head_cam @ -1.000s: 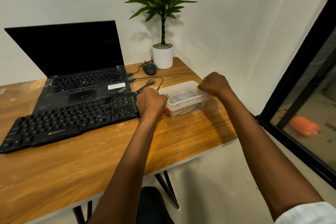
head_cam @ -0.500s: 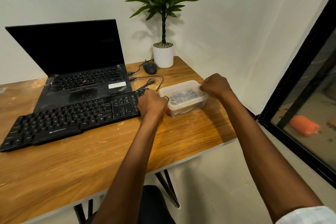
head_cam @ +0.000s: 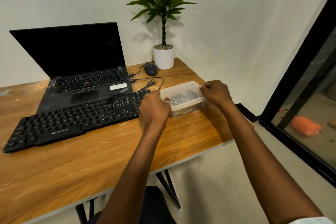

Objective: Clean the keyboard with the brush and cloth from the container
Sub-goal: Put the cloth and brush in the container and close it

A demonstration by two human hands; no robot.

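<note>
A black keyboard (head_cam: 72, 120) lies across the wooden table (head_cam: 109, 151), dusty with pale specks. At its right end stands a clear plastic container (head_cam: 183, 96) with its lid on; dark and tan contents show dimly through the plastic. My left hand (head_cam: 154, 105) grips the container's left edge with curled fingers. My right hand (head_cam: 214, 92) pinches the lid's far right corner. The brush and cloth cannot be told apart inside.
An open black laptop (head_cam: 81, 71) sits behind the keyboard. A black mouse (head_cam: 150, 69) and a looped cable (head_cam: 151, 83) lie near a white potted plant (head_cam: 163, 56) at the back. The table's right edge is close to the container. A dark-framed glass door (head_cam: 309, 96) stands to the right.
Both hands stay on the container with little movement; the left hand has shifted slightly closer onto the container's left edge. The lid remains on.
</note>
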